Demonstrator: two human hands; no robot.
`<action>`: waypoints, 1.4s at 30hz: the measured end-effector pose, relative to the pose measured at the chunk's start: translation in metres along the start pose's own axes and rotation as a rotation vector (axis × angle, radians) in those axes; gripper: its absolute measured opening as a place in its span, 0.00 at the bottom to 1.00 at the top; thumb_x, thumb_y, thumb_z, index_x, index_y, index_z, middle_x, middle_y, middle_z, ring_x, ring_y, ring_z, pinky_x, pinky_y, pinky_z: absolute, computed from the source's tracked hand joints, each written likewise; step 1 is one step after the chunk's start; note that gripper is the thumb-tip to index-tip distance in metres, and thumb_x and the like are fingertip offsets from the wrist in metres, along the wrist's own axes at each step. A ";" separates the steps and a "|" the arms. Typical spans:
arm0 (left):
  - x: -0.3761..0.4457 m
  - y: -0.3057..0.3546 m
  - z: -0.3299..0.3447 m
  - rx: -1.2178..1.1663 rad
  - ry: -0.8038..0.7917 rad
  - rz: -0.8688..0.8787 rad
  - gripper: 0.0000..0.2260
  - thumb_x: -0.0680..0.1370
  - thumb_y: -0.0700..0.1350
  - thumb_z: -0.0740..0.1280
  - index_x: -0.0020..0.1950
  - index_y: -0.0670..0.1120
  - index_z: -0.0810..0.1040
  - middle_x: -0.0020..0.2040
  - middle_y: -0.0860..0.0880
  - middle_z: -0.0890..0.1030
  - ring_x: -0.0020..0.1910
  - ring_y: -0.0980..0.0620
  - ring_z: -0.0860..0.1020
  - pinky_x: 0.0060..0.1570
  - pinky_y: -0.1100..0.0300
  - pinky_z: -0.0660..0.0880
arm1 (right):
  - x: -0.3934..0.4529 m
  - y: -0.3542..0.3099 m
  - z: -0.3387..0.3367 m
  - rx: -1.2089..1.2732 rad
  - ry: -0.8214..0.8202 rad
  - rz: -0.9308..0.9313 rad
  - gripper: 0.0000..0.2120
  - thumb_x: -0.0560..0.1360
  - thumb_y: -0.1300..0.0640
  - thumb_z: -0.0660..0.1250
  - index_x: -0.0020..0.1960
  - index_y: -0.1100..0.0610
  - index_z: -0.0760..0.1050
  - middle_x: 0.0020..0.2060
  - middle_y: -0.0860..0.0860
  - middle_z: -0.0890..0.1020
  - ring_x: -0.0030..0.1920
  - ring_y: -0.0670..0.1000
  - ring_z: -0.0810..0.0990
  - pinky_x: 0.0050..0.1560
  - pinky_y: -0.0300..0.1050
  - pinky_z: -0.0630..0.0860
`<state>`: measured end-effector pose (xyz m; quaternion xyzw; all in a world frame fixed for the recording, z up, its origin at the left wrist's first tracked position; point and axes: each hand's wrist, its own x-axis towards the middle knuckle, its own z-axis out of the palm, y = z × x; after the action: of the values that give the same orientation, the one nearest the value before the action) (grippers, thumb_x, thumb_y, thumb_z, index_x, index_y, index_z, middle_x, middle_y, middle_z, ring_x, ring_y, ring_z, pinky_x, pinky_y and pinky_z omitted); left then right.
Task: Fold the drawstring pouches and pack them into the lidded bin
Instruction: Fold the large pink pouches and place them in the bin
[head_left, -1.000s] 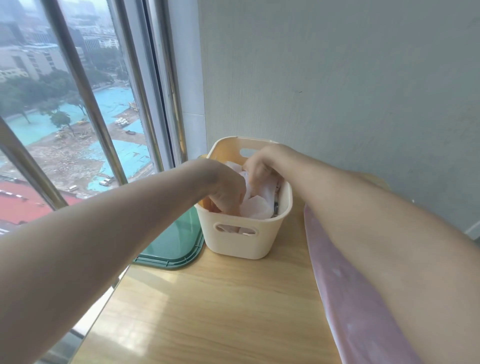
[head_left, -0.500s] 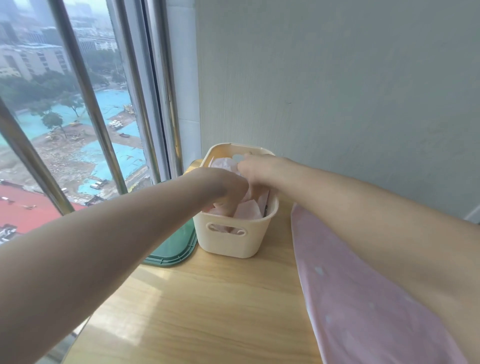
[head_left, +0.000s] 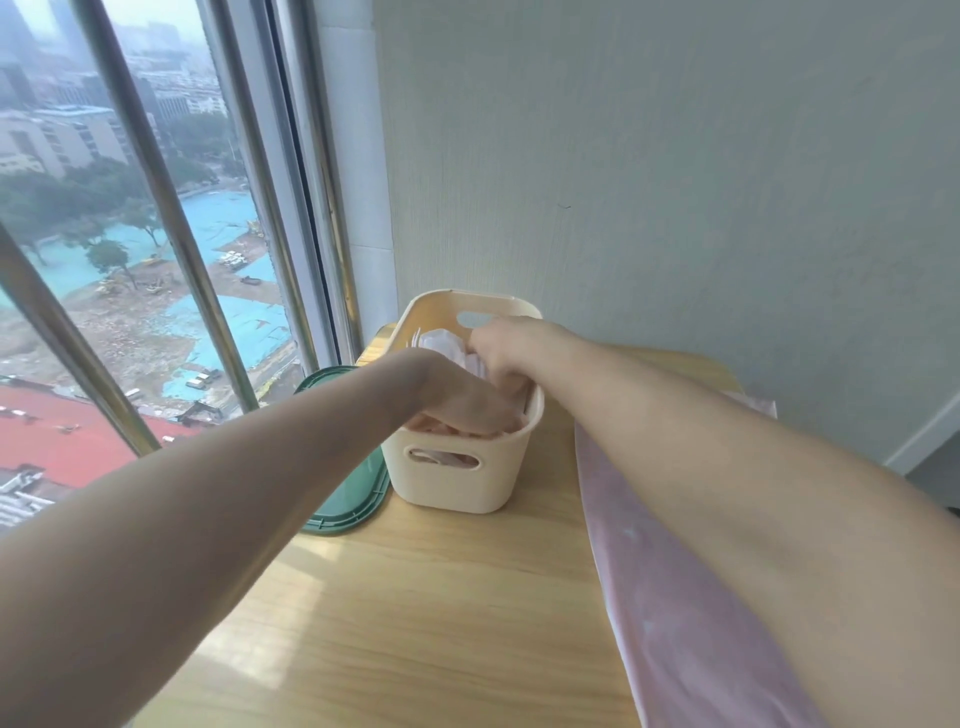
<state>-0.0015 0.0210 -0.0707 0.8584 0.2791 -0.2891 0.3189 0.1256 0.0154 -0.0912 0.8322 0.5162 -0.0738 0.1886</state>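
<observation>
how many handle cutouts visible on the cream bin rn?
2. One in the near wall of the cream bin, with pink fabric showing through; one in the far wall, beside the right hand. The side walls mostly hidden.

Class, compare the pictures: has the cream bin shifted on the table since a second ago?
No. The cream bin still stands beside the green lid, near the table's back corner; only the camera moved.

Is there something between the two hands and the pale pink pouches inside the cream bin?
Nothing visible. The left hand and right hand are already inside the open cream plastic bin, on the pale pink fabric pouches. Its green lid lies beside it.
</observation>
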 end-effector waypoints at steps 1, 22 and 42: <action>-0.001 0.000 0.000 -0.060 0.010 0.008 0.18 0.83 0.56 0.58 0.48 0.41 0.75 0.37 0.46 0.77 0.23 0.55 0.76 0.23 0.66 0.71 | -0.003 0.000 0.001 0.006 0.021 0.008 0.13 0.66 0.50 0.78 0.44 0.52 0.76 0.40 0.48 0.80 0.38 0.48 0.77 0.40 0.43 0.75; -0.056 0.026 0.088 -0.367 1.089 0.533 0.06 0.77 0.40 0.61 0.49 0.46 0.77 0.40 0.53 0.80 0.40 0.52 0.77 0.35 0.67 0.69 | -0.206 0.070 0.056 0.811 0.486 0.182 0.12 0.74 0.50 0.74 0.55 0.54 0.81 0.51 0.47 0.82 0.56 0.49 0.80 0.60 0.45 0.75; -0.061 0.033 0.278 0.248 0.538 0.549 0.20 0.74 0.58 0.71 0.59 0.48 0.74 0.52 0.49 0.74 0.54 0.47 0.72 0.52 0.54 0.72 | -0.294 -0.009 0.248 0.687 0.546 0.524 0.17 0.77 0.46 0.61 0.63 0.48 0.75 0.69 0.44 0.73 0.70 0.50 0.66 0.69 0.51 0.60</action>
<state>-0.1090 -0.2151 -0.1917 0.9780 0.0760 0.0102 0.1940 0.0010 -0.3221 -0.2273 0.9366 0.2666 0.0305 -0.2253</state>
